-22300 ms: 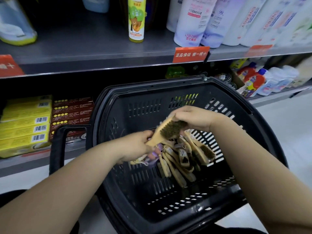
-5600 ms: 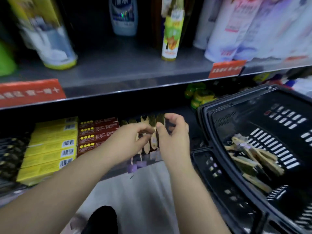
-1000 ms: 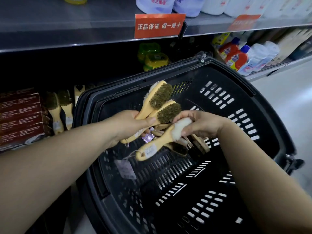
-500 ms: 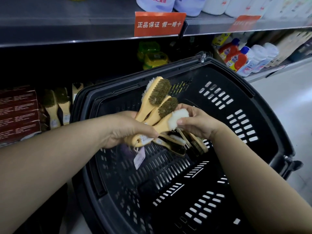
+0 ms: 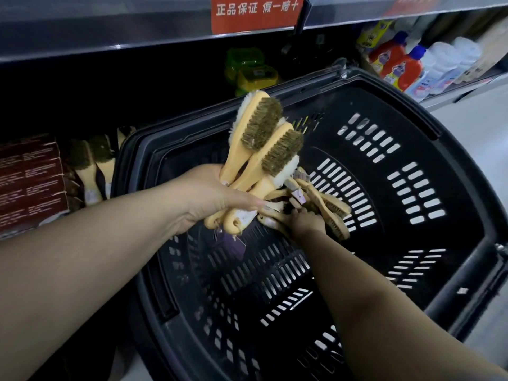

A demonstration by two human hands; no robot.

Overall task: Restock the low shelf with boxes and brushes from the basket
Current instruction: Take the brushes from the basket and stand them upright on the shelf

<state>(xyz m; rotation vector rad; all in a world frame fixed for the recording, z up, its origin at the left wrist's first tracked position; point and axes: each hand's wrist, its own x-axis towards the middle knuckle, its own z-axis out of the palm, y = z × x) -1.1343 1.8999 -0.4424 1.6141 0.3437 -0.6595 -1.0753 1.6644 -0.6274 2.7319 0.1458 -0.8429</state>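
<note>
At far left, stacked red boxes [image 5: 30, 182] stand just beside upright shelved brushes [image 5: 92, 160]. Your left hand [image 5: 211, 195] is clamped round the handles of what look like three wooden brushes [image 5: 262, 125], raised over the black basket [image 5: 398, 90]. Your right hand [image 5: 306, 221] is down among the loose brushes [image 5: 334, 209] in the basket. Its fingers are hidden, so I cannot tell its grip.

Reads 正品保证 假一赔十 in white characters on the red sign [image 5: 257, 11] fixed to the upper shelf edge [image 5: 110, 37]. Cannot make out the print on the red boxes [image 5: 30, 182] at left, nor the labels on the bottles [image 5: 395, 64] at right: too blurred.
</note>
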